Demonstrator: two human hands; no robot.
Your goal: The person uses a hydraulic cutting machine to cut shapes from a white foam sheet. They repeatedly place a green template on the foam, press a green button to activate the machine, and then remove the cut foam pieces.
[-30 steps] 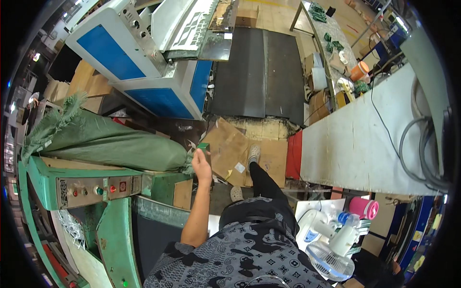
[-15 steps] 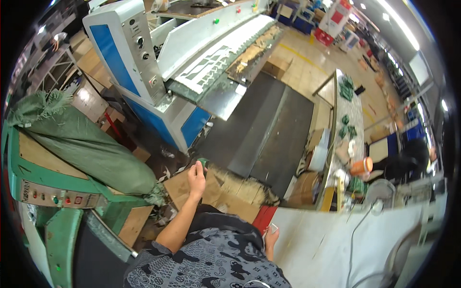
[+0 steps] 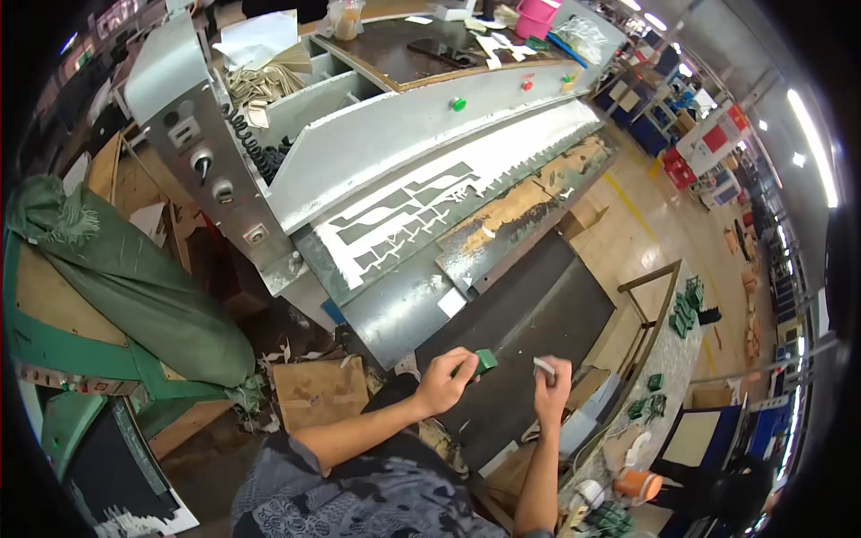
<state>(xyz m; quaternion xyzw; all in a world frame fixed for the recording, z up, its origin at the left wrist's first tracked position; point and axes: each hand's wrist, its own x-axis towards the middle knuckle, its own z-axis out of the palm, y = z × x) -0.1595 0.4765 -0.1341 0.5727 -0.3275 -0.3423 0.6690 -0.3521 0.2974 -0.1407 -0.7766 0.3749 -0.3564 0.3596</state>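
In front of my body, my left hand [image 3: 439,384] is closed on a small green block-like piece, probably a cutting die [image 3: 485,361], which sticks out past its fingertips. To its right, my right hand [image 3: 553,386] is raised, its fingers pinching a small pale flat piece [image 3: 543,365]; what it is exactly I cannot make out. Beyond both hands is a press bed, where a white sheet [image 3: 529,134] lies with rows of shapes cut out of it. A worn brown board [image 3: 502,215] lies along its near side.
A grey control post [image 3: 211,166] rises at the press's left end. A green sack [image 3: 143,287] lies on a green machine at left. At right, a long table [image 3: 619,421] carries several green dies [image 3: 686,305] and an orange container [image 3: 639,484]. Flattened cardboard [image 3: 318,394] lies below.
My view has moved closer to the press. My right hand has come up from low beside my body to near my left hand. Both still hold their pieces.
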